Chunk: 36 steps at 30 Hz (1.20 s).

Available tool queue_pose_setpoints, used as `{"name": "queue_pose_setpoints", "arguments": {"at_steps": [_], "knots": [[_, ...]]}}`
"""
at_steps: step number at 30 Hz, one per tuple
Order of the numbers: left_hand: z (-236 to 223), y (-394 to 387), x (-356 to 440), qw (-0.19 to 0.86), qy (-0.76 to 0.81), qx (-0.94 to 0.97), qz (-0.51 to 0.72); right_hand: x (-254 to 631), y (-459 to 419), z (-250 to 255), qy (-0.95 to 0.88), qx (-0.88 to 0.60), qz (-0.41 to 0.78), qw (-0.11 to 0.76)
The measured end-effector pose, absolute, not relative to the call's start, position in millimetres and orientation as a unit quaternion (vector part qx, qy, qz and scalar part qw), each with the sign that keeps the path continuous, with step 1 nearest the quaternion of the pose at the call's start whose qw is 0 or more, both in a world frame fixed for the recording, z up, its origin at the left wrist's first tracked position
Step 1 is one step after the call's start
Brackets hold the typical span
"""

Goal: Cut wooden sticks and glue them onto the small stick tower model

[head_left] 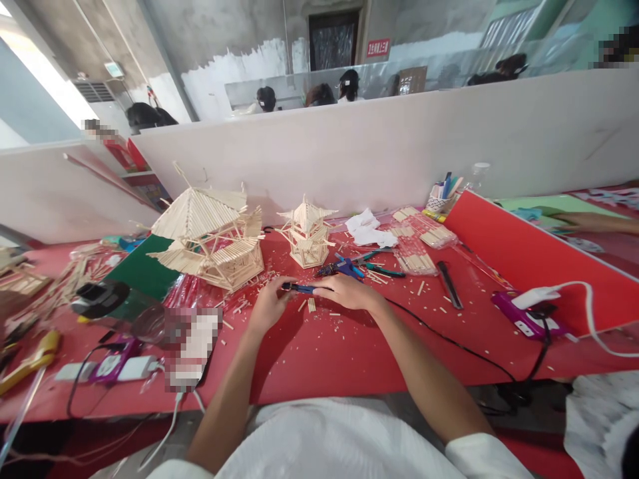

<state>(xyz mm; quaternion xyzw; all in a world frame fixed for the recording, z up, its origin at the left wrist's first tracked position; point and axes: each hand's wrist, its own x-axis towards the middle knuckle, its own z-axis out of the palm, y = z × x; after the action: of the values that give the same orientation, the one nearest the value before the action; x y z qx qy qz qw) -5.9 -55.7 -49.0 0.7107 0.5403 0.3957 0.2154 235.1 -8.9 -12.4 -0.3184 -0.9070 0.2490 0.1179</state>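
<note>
My right hand (349, 293) is closed around the blue handles of small dark-jawed pliers (305, 289). At the jaw end, my left hand (269, 305) has its fingers bent together; what they pinch is too small to make out. Just beyond the hands stands a small pavilion model of wooden sticks (307, 236). A larger stick pavilion (210, 233) with a slatted roof is to its left. Behind my right hand lie a blue glue gun (348, 267) and pliers with black-and-teal handles (382, 269). Short stick offcuts (312, 305) are scattered under and around my hands.
A utility knife (450, 285), bagged sticks (414, 243) and crumpled tissue (370, 229) lie to the right. A purple power strip (529, 316) borders a red board (539, 259). At left are a bottle (134, 313), a phone (194, 349) and a yellow-handled tool (34, 362).
</note>
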Motion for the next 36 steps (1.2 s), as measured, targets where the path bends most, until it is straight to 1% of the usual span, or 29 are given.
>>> {"name": "queue_pose_setpoints", "arguments": {"at_steps": [6, 12, 16, 19, 27, 36], "knots": [[-52.2, -53.1, -11.8, 0.222, 0.547, 0.71, 0.383, 225.5, -13.0, -16.7, -0.912, -0.351, 0.188, 0.096], [-51.8, -51.3, -15.4, 0.219, 0.546, 0.713, 0.382, 213.2, -17.7, -20.7, -0.905, -0.411, 0.091, 0.061], [-52.5, -50.4, -17.3, 0.215, 0.536, 0.703, 0.414, 207.4, -19.2, -19.7, -0.892, -0.446, 0.046, 0.053], [-51.5, -50.9, -18.0, 0.213, 0.532, 0.698, 0.43, 205.3, -18.2, -19.9, -0.887, -0.457, 0.039, 0.051], [-43.9, -51.7, -21.4, 0.216, 0.537, 0.703, 0.414, 202.4, -12.0, -24.9, -0.888, -0.454, 0.046, 0.054], [-47.2, -50.7, -26.5, 0.236, 0.536, 0.692, 0.423, 199.6, -11.0, -27.5, -0.886, -0.457, 0.057, 0.057]]}}
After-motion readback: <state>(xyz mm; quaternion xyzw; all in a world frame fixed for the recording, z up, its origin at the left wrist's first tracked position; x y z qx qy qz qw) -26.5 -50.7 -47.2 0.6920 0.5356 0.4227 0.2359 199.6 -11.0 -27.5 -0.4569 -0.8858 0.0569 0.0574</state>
